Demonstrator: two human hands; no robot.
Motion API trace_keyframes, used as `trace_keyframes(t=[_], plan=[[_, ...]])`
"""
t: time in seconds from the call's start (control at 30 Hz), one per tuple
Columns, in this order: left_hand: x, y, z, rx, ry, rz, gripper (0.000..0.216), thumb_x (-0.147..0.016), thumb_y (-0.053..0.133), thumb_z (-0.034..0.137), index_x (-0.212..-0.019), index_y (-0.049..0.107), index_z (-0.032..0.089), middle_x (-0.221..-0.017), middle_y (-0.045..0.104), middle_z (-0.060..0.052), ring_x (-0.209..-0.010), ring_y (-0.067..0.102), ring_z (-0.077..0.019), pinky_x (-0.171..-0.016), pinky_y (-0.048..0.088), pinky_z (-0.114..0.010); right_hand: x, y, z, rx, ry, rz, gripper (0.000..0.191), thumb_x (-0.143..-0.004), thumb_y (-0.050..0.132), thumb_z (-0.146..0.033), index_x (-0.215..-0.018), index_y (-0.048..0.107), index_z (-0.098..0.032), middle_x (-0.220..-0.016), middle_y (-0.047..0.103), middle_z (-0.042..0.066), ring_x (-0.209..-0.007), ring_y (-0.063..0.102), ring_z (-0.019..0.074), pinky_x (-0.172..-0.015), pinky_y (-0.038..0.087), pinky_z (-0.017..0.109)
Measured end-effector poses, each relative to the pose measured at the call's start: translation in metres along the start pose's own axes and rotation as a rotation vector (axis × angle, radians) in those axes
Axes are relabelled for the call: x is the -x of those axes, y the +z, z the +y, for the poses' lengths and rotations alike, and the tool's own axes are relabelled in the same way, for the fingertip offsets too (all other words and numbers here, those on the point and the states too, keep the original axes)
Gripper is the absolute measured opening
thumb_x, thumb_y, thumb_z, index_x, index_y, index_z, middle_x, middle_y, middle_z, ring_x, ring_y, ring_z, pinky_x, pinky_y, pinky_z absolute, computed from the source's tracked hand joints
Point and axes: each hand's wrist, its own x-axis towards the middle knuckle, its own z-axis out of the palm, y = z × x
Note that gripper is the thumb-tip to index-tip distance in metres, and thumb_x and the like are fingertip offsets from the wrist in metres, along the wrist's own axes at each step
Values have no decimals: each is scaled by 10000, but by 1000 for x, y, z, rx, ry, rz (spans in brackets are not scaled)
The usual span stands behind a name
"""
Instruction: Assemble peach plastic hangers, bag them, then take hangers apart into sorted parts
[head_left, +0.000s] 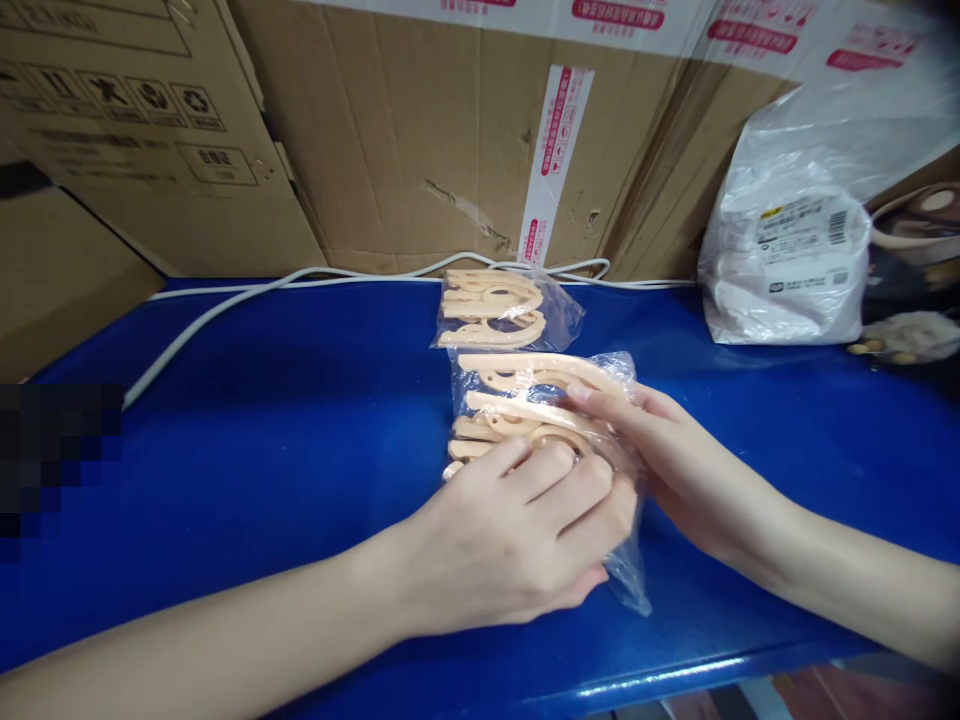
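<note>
A clear plastic bag of beige folding hangers [525, 405] lies on the blue table in front of me. My left hand [536, 530] is closed over the near part of the bag, its fingers curled and covering several of the hangers. At the bag's right side, my right hand [652, 440] grips the edge, thumb on top and the other fingers mostly hidden behind it. Just beyond, a second clear bag of beige hangers [491, 308] rests flat, untouched by either hand.
Cardboard boxes [420, 130] stand along the back of the blue table [300, 500]. A white cable [217, 318] runs along their base. At the back right sits a white plastic package [787, 260] with labels, beside dark items. The table's front edge [675, 685] is near me.
</note>
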Motion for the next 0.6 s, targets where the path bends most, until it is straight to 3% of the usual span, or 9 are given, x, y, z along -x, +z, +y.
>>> trace_keyframes(t=[0.1,0.2,0.27,0.33,0.4,0.43,0.5,0.53,0.6], plan=[[0,0,2,-11,8,28,313,-971,579,373,-1155,691,146,-1017,724,-27,-901,616,-202,-839,476,-349,-5,4,3,-47,6,46,242,-887,733,-325,-1101,739,-214,-1023,797,60,-889,759,211,-792,603,294],[0,1,5,-60,123,67,270,-976,603,337,-1157,706,165,-1026,727,-13,-895,615,-177,-815,473,-333,-8,5,3,-35,48,60,245,-872,741,-310,-1089,741,-196,-963,802,71,-781,758,211,-710,603,295],[-3,1,6,-47,188,72,299,-1008,559,372,-1174,705,171,-1078,729,-18,-930,618,-176,-812,478,-322,-9,2,-1,-14,67,58,246,-865,736,-290,-1090,747,-193,-928,803,74,-735,755,217,-694,607,311],[-11,-2,-2,44,148,89,413,-1046,444,462,-1203,684,166,-1147,721,-45,-1034,614,-198,-879,493,-325,-9,-8,-9,4,80,69,207,-847,739,-271,-1036,766,-190,-890,802,78,-691,750,219,-682,614,322],[-25,-3,-21,133,12,127,484,-1064,336,479,-1243,646,153,-1222,698,-89,-1158,589,-229,-986,490,-361,-12,-26,-20,18,106,98,125,-809,764,-258,-908,785,-184,-858,801,89,-654,743,218,-667,620,319],[-34,-3,-35,119,-69,143,439,-1068,315,377,-1258,626,133,-1236,687,-110,-1168,591,-243,-998,493,-387,-14,-38,-27,11,108,117,92,-793,770,-257,-829,786,-174,-846,800,103,-656,747,223,-665,622,311],[-53,2,-68,71,-224,61,403,-1007,326,145,-1316,584,115,-1291,652,-122,-1169,602,-260,-1003,494,-427,-21,-64,-43,53,205,130,171,-873,689,-283,-878,810,-163,-934,802,135,-760,770,243,-738,620,329],[-62,8,-85,63,-222,16,434,-954,352,74,-1323,578,103,-1348,625,-127,-1215,584,-268,-1020,484,-429,-25,-75,-51,95,237,143,241,-919,616,-277,-867,815,-153,-921,801,140,-765,772,240,-729,609,331],[-78,23,-115,96,-80,-129,596,-836,465,20,-1420,512,131,-1528,507,-99,-1390,468,-277,-1132,399,-437,-30,-90,-66,154,163,246,331,-972,516,-269,-881,815,-160,-940,801,113,-795,773,215,-712,574,318]])
